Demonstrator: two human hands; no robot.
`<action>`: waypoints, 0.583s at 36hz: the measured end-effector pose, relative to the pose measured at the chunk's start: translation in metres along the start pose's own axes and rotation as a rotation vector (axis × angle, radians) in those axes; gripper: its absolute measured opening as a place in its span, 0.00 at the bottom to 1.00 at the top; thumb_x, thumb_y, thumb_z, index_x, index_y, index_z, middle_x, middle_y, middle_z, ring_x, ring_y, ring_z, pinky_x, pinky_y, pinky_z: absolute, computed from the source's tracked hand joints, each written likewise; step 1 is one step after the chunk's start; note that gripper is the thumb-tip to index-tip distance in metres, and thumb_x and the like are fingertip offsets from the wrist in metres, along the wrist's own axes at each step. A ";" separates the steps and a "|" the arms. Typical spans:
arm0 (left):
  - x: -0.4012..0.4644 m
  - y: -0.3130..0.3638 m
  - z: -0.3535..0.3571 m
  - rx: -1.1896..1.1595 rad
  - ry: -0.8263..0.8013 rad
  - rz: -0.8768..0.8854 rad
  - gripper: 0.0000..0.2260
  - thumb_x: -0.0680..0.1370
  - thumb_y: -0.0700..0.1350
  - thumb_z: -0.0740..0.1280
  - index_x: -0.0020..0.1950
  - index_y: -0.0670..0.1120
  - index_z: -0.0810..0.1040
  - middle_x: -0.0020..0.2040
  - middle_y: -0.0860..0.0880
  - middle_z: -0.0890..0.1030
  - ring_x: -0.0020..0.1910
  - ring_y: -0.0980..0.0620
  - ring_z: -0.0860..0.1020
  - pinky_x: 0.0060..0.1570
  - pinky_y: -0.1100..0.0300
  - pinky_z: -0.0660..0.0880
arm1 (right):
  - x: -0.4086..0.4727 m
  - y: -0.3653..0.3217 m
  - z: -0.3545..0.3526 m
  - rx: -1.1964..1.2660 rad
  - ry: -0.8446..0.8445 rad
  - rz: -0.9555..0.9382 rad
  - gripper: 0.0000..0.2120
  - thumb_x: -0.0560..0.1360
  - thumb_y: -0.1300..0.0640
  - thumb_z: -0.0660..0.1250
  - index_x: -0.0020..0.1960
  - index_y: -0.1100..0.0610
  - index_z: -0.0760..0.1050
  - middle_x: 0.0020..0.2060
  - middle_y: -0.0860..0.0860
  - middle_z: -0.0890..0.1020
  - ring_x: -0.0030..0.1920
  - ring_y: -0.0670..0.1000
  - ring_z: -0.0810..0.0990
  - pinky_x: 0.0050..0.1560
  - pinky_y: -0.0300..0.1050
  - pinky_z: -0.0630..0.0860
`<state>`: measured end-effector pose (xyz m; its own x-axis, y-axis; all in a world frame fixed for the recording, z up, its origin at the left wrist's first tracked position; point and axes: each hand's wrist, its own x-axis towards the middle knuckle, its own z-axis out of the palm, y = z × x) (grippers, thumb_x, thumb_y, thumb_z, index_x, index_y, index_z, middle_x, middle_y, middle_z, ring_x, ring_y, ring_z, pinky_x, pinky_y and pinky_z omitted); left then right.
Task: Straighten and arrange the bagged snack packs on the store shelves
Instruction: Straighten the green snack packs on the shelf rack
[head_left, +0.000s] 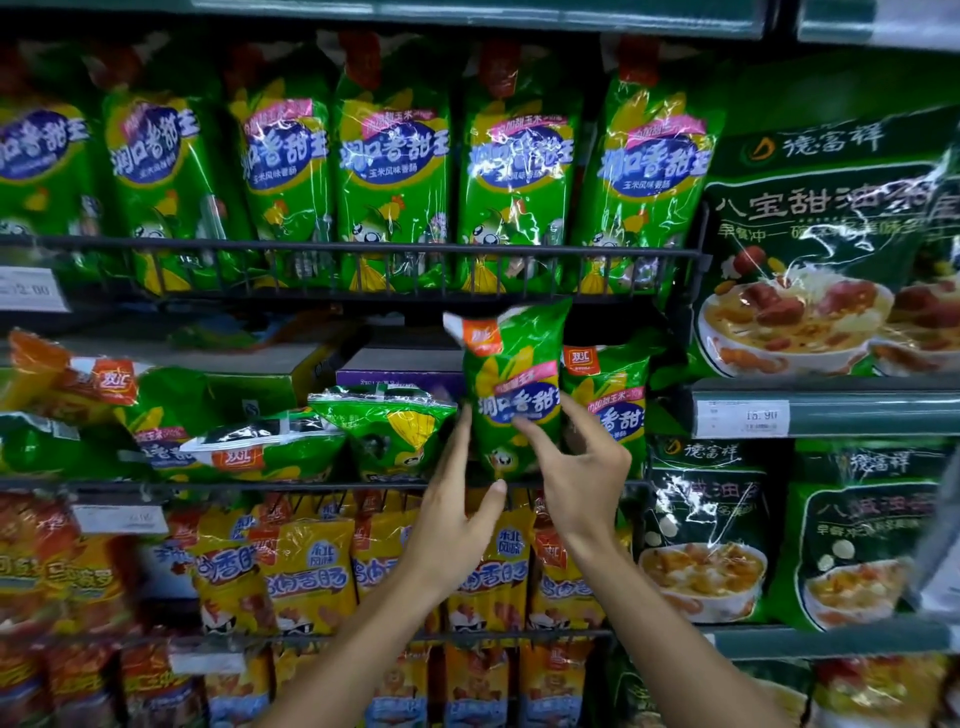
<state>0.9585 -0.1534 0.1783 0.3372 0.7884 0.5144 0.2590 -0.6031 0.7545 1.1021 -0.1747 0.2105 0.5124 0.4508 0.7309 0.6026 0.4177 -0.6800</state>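
Observation:
A green corn-sausage snack pack (511, 384) stands upright on the middle wire shelf (322, 486). My right hand (582, 473) grips its right side, thumb across the front and fingers behind the edge. My left hand (457, 504) lies with straight fingers against the pack's left edge, thumb spread below it. A second upright green pack (613, 395) stands just to the right. To the left, several green packs (379, 431) lie toppled and crooked. The upper shelf holds a neat row of green packs (395, 171).
Yellow and red sausage packs (306, 571) fill the lower shelves under my arms. Large dark green soup-mix bags (821, 239) occupy the right bay, with a price tag (743, 418) on its rail. Cardboard boxes (400, 371) sit behind the toppled packs.

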 end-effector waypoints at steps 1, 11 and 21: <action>0.002 0.003 0.001 -0.008 0.003 0.011 0.36 0.84 0.50 0.64 0.80 0.69 0.42 0.82 0.67 0.49 0.81 0.60 0.52 0.80 0.46 0.58 | 0.004 -0.004 0.000 0.005 0.016 -0.004 0.26 0.69 0.51 0.81 0.64 0.58 0.81 0.57 0.42 0.80 0.60 0.41 0.80 0.61 0.28 0.72; 0.002 -0.004 0.006 0.010 -0.003 -0.086 0.31 0.85 0.52 0.61 0.83 0.61 0.48 0.83 0.62 0.51 0.81 0.59 0.54 0.80 0.45 0.57 | -0.001 0.007 -0.016 -0.043 -0.201 0.093 0.27 0.73 0.44 0.76 0.68 0.55 0.79 0.62 0.46 0.83 0.61 0.41 0.80 0.65 0.44 0.78; 0.007 -0.006 0.010 0.090 -0.039 -0.135 0.32 0.85 0.54 0.61 0.84 0.56 0.46 0.83 0.59 0.48 0.82 0.58 0.51 0.81 0.50 0.54 | 0.001 0.019 -0.018 -0.098 -0.258 0.069 0.24 0.73 0.42 0.75 0.63 0.55 0.82 0.51 0.46 0.86 0.51 0.40 0.83 0.56 0.37 0.81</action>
<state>0.9681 -0.1453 0.1737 0.3284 0.8589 0.3930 0.3835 -0.5015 0.7756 1.1250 -0.1801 0.1989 0.3893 0.6668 0.6355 0.6339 0.3066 -0.7100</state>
